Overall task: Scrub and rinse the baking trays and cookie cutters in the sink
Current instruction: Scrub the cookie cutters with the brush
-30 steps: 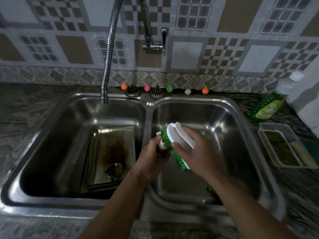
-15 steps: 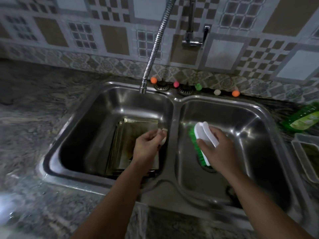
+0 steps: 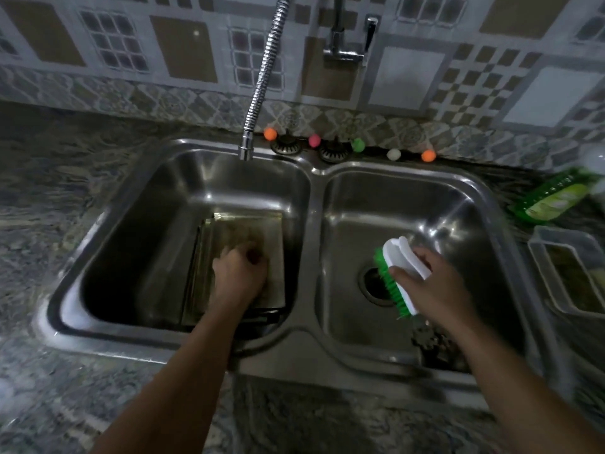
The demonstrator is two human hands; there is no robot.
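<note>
- Down in the left basin of the double sink [image 3: 307,342], the baking tray [image 3: 226,244] lay flat, a rectangular metal pan with brown, burnt-looking staining across its floor.
- My left hand [image 3: 240,273] was over the tray's near half, fingers curled under; it was blurred, so I could not tell whether it gripped anything.
- My right hand [image 3: 435,276] gripped the white-backed scrub brush [image 3: 397,273] with green bristles, held tilted over the right basin's drain [image 3: 373,283].
- The flexible faucet hose [image 3: 262,77] ended above the left basin's back edge.
- A green dish soap bottle [image 3: 553,198] lay on the counter at right; its label was too blurred for me to read.
- A clear plastic container [image 3: 569,273] sat just in front of it.
</note>
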